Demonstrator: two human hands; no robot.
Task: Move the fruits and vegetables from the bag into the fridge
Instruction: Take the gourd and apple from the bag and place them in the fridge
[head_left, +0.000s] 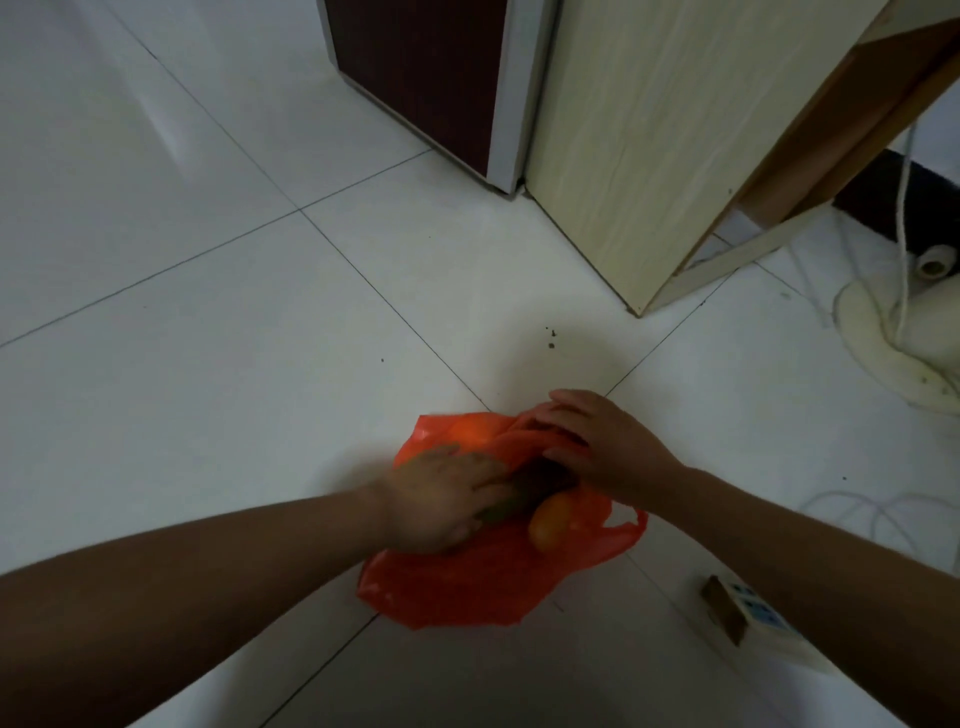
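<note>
The hands, left (441, 499) and right (608, 447), half cover a dark item (545, 480) (kind unclear) in the bag (467, 582).

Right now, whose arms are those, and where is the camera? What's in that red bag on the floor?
The camera sits on a person's head and looks down, so the arms are that person's own. A red plastic bag lies on the white tiled floor. The left hand reaches into it, onto something dark; the picture is too blurry to tell whether it grips. The right hand rests on the bag's top edge. One orange fruit peeks out. A power strip lies nearby on the right.
</note>
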